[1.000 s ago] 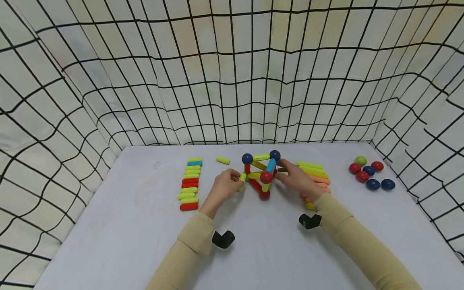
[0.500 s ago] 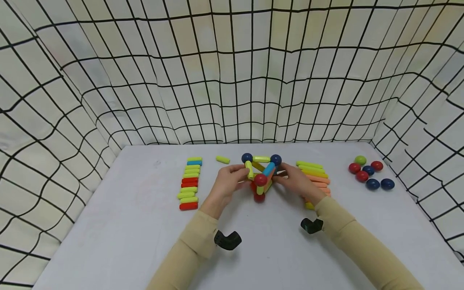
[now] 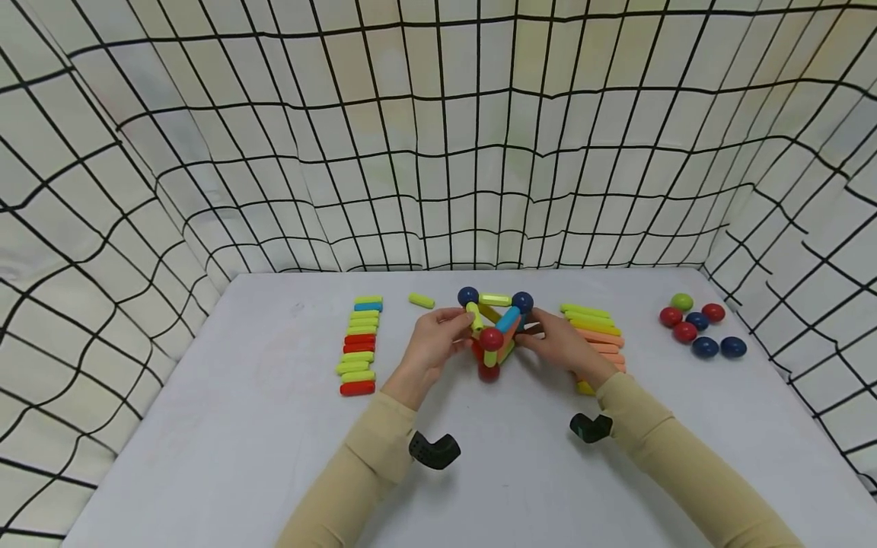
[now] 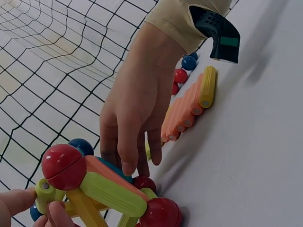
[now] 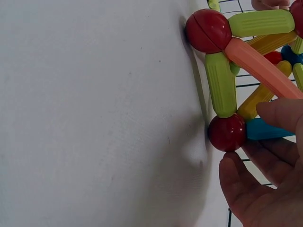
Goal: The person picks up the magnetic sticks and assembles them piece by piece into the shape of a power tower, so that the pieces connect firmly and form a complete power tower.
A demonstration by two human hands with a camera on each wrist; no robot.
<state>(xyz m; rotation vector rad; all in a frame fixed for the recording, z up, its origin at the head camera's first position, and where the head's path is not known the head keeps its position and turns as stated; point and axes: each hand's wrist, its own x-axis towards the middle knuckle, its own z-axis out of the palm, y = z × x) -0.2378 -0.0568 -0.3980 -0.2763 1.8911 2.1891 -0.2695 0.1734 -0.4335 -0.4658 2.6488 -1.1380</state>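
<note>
A frame of magnetic sticks and balls (image 3: 508, 320) stands in the middle of the table, with dark blue balls at the top back and red balls toward the front. My left hand (image 3: 428, 342) pinches a short yellow-green magnetic stick (image 3: 474, 317) at the frame's upper left side; its far end is close to a blue ball. In the left wrist view, that stick's end (image 4: 45, 186) shows a metal dot between thumb and fingers. My right hand (image 3: 562, 346) holds the frame's right side. Its fingertips (image 5: 229, 165) are at a lower red ball (image 5: 227, 133), beside a blue stick (image 5: 267, 130).
A column of short sticks (image 3: 359, 340) in yellow-green, red and blue lies left. One loose yellow-green stick (image 3: 421, 301) lies behind my left hand. Longer sticks (image 3: 596, 331) lie partly under my right forearm. Several balls (image 3: 685, 332) sit far right. Black netting (image 3: 441, 175) surrounds the table.
My left hand has moved up and right, bringing the yellow-green stick to the frame's upper left side. The frame has turned slightly, its front red balls shifting left. My right hand stays on it.
</note>
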